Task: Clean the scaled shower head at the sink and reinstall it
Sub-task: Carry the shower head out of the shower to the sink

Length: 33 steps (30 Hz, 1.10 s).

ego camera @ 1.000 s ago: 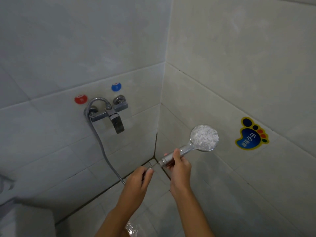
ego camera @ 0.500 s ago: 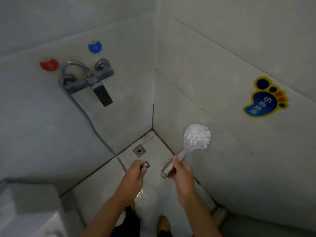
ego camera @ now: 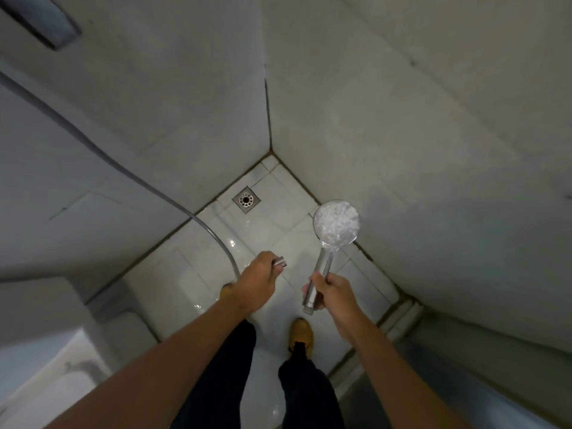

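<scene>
Head camera looks steeply down into a tiled shower corner. The right hand (ego camera: 332, 291) is wrapped around the chrome handle of a round, white-crusted shower head (ego camera: 336, 222), fingers curled tight, thumb along the stem. The head points up and away from the body, its scaled face turned toward the camera, and hangs over the wet white floor tiles (ego camera: 272, 230) close to the right wall (ego camera: 418, 150). The handle's open threaded end sticks out below the fist, joined to nothing. The left hand (ego camera: 258, 281) is closed around the short chrome end fitting (ego camera: 280, 262) of a grey flexible hose (ego camera: 130, 171), which runs from that fist up and left along the left wall (ego camera: 154, 88). The fitting and the handle end are apart, with bare floor between them. A square metal floor drain (ego camera: 246, 199) sits near the floor's far corner. Below the hands are dark trouser legs (ego camera: 223, 376) and a tan shoe (ego camera: 301, 332).
</scene>
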Available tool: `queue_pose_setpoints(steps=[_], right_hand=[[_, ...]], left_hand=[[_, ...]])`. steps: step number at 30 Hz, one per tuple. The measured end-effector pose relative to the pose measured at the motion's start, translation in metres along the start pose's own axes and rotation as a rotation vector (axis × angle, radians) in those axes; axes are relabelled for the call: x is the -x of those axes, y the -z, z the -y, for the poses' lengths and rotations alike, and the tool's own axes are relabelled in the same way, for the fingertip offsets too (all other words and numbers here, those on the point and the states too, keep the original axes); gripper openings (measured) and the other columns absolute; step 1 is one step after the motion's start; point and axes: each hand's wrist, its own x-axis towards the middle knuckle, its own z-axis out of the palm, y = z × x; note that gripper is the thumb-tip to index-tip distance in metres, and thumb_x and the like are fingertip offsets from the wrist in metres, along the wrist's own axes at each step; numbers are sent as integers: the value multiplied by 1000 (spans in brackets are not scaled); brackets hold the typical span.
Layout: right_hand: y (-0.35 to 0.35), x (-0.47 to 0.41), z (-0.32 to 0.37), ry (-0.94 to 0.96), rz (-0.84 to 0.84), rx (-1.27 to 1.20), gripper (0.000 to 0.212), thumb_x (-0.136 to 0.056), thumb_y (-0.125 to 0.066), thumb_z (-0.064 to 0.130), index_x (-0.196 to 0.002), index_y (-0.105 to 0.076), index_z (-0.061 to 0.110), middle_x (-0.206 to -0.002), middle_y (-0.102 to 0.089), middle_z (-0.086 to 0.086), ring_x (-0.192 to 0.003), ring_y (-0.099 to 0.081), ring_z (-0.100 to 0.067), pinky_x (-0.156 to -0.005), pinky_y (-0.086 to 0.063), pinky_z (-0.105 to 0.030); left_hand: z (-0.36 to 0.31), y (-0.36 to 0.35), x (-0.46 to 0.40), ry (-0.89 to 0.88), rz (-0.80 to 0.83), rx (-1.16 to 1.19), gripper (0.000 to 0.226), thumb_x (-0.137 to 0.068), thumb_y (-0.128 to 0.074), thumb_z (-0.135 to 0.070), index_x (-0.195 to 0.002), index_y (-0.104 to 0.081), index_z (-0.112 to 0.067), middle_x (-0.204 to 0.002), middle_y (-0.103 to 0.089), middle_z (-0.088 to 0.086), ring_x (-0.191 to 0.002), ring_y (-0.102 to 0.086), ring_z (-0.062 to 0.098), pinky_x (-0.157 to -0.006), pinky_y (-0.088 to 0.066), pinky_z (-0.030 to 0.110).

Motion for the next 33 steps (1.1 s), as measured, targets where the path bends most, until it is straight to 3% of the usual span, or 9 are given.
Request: queue_pose_setpoints(steps=[7,12,16,20,21,25,30,33], right_hand=[[1,-126,-88,-104,26,-7,21,-100,-54,17,-99,-65,-2,-85,-72,-17,-67,-66,-20,-47,-48,-19],[-6,-215,-158,-166,35,-8,20,-100,-54,17,-94,-65,1,-80,-73,-13,-69,-68,-22,-55,-50,-24],[-7,-278,-204,-206,63,23,17,-100,-54,17,-93,-63,4,-83,-73,-13,-71,-68,-24,-60,-52,-28],[-9,-325,-236,-242,62,115,19,-100,-54,19,-104,-62,2,-94,-73,-18,-72,-68,-21,-55,-50,-23],[-9,-335,-243,-256,63,129,20,-100,-54,20,-105,-62,3,-95,-73,-17,-73,-69,-21,-57,-51,-23],[-12,-370,-271,-273,80,177,22,-100,-53,23,-105,-63,4,-91,-74,-12,-74,-69,-20,-60,-52,-24],[-19,-401,-294,-294,97,167,23,-100,-53,23,-105,-64,3,-92,-75,-13,-68,-69,-19,-54,-51,-22],[-22,-412,-305,-298,112,177,24,-101,-52,24,-107,-64,4,-95,-74,-12,-72,-69,-18,-58,-53,-22]], left_hand=[[81,-88,-86,191,14,115,14,-96,-55,-26,-92,-58,-13,-82,-60,2,-76,-55,15,-72,-44,31],[165,-155,-147,283,20,145,7,-92,-61,-23,-90,-58,-16,-75,-58,-7,-69,-55,10,-69,-44,26],[231,-205,-187,294,13,162,7,-88,-67,-19,-89,-63,-13,-76,-62,-2,-71,-60,16,-71,-50,34],[280,-246,-219,264,37,110,6,-87,-67,-17,-89,-62,-14,-79,-61,-5,-74,-57,10,-65,-40,7],[291,-256,-228,256,60,93,6,-88,-67,-17,-90,-63,-14,-82,-62,-4,-76,-58,11,-66,-40,8],[338,-292,-258,266,64,49,17,-78,-77,-18,-92,-67,-20,-92,-71,1,-88,-67,20,-83,-54,35],[371,-314,-285,319,11,-13,23,-74,-81,-16,-94,-70,-20,-97,-71,5,-94,-66,23,-88,-53,38],[379,-322,-292,303,-33,-305,27,-79,-76,-22,-105,-71,-19,-112,-61,9,-111,-51,30,-93,-45,40]])
